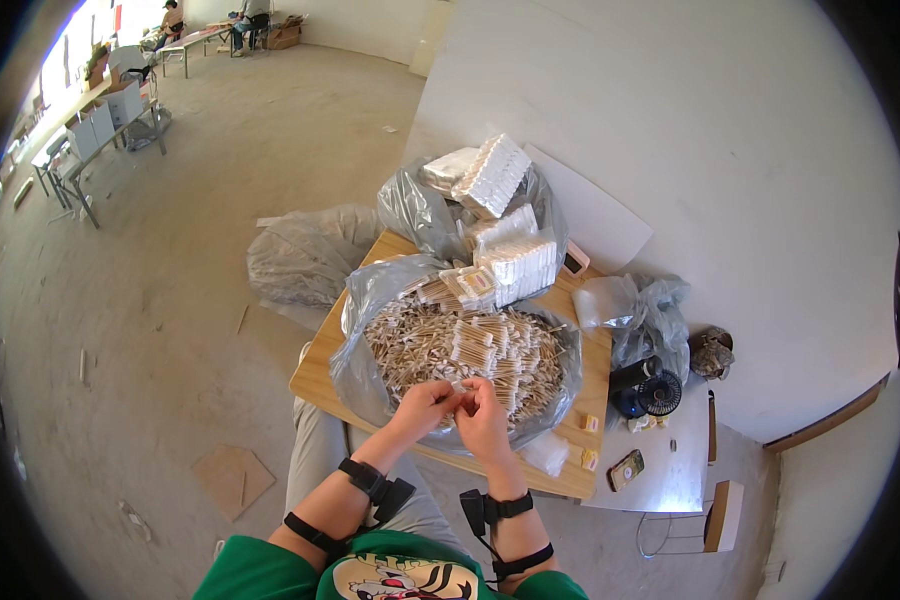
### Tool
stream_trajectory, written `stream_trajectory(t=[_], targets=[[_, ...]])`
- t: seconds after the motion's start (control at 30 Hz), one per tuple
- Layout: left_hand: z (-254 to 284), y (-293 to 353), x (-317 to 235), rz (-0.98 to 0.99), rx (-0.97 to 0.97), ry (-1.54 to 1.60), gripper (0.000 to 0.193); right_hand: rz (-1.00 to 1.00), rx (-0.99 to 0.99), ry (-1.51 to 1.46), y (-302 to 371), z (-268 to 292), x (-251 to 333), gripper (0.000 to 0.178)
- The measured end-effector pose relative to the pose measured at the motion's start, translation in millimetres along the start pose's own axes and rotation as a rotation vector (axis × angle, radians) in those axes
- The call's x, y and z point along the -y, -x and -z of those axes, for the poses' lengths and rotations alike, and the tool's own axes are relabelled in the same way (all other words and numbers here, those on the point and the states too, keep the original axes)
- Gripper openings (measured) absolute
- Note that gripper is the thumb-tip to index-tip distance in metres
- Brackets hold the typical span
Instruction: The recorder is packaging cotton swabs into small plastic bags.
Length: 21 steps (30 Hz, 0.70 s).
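Observation:
My left hand (424,407) and my right hand (483,416) meet over the near side of a big heap of wooden-stick cotton swabs (400,345). The fingers of both are pinched together, tip to tip. Something small and whitish shows between them, too small to name. Loose swabs fill an open grey plastic bag (354,345) on the wooden table (315,372), and neater bundles of swabs (473,343) lie on top of the heap. Behind it stand stacked clear packs of swabs (520,262).
More packs (494,177) rest on another grey bag (415,212) at the back. To the right are clear plastic bags (547,453), small yellow-and-white boxes (590,460), a phone (626,470) and a black fan (659,393). A large filled bag (305,262) stands on the floor at left.

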<state>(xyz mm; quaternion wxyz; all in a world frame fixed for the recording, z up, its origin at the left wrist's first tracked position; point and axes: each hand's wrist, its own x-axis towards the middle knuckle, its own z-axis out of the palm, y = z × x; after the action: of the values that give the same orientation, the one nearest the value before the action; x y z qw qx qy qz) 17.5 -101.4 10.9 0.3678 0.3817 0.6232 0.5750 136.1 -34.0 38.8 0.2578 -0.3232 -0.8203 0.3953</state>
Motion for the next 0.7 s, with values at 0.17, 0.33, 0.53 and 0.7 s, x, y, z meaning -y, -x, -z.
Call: stream_trajectory(t=[0.17,0.33,0.53,0.7], targets=[[-2,1,6,-0.024,-0.003,-0.013,0.020,0.033,-0.075,-0.005,0,-5,-8,0.031],[1,5,6,-0.186,-0.069,-0.162,0.020,0.047,-0.144,0.043,2,-3,-5,0.030],[-1,6,-3,-0.419,-0.171,-0.357,0.018,0.068,-0.183,-0.008,3,-5,-9,0.028],[-2,6,-12,-0.473,-0.071,-0.395,0.015,0.029,-0.152,-0.076,5,-7,-16,0.022]])
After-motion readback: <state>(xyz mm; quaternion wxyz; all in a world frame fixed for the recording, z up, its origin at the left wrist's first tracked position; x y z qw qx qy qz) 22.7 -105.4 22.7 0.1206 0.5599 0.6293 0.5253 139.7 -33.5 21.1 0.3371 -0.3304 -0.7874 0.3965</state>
